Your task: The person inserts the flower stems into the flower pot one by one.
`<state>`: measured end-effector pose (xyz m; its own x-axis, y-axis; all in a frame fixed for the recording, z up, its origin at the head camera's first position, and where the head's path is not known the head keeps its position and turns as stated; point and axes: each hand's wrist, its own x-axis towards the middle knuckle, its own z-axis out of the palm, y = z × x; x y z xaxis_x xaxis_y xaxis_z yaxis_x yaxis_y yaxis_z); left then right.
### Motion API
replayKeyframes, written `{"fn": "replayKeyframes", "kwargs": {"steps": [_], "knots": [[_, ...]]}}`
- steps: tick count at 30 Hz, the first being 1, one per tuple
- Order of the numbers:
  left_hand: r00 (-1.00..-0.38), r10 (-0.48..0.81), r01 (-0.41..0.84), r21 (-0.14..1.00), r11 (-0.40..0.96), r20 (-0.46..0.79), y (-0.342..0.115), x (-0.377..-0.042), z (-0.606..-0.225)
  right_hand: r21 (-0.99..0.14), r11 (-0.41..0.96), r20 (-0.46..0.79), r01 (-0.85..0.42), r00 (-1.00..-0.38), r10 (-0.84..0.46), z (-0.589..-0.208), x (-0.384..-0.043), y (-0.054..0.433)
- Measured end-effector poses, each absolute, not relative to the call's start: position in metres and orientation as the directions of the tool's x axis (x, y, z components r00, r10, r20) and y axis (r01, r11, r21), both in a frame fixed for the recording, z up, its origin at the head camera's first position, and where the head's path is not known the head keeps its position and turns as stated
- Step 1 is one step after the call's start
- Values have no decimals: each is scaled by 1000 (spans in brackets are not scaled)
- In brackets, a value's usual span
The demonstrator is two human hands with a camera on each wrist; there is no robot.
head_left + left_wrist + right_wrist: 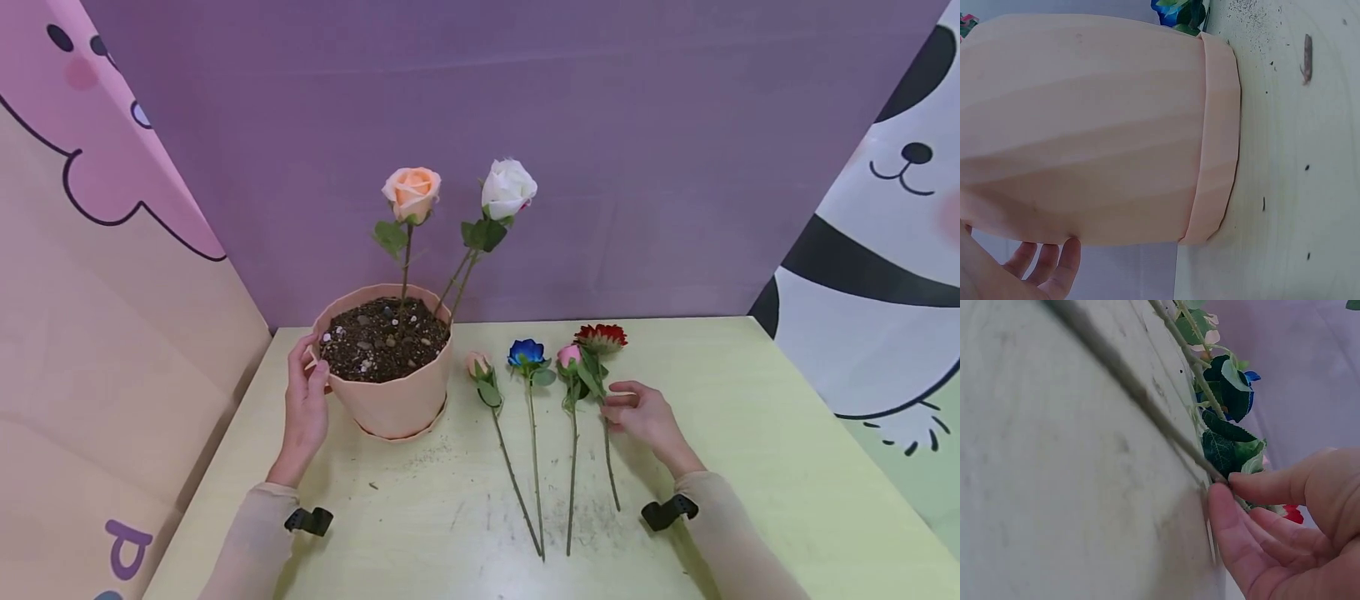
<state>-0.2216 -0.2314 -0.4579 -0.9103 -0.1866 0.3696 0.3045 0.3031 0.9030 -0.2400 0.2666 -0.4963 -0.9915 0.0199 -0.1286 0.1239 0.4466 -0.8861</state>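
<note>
In the head view my left hand (306, 408) rests against the left side of a pink flowerpot (405, 404), near its rim. The left wrist view shows extended fingers (1067, 265) touching the pot's wall. Dark soil (367, 337) fills the pot, where a peach rose (412, 196) and a white rose (508, 190) stand, the white one leaning right. On the right, my right hand (643, 417) pinches the stem of a red flower (602, 337) between thumb and fingertips. That stem (1147, 403) runs close over the table in the right wrist view.
Left of the red flower lie a pink rose (569, 357), a blue rose (527, 353) and a pale pink rosebud (477, 365), stems toward me. Soil crumbs dot the pale table (405, 533). A purple backdrop (637, 167) stands behind, with printed panels at both sides.
</note>
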Motion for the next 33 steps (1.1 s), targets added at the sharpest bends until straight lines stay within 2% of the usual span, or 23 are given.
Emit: {"fn": "replayKeyframes", "kwargs": {"steps": [12,23,33], "knots": [[-909,-176,318,903,291,377,-232,-224,-460,-923,353,-162,152,-987,2,-502,-241,269],[-912,-189,295,904,309,363,-232,-223,-458,-945,253,-206,209,-978,36,-503,-241,273],[-909,-205,294,906,306,364,-230,-223,-458,-978,-37,-207,206,-978,2,-497,-239,279]]}}
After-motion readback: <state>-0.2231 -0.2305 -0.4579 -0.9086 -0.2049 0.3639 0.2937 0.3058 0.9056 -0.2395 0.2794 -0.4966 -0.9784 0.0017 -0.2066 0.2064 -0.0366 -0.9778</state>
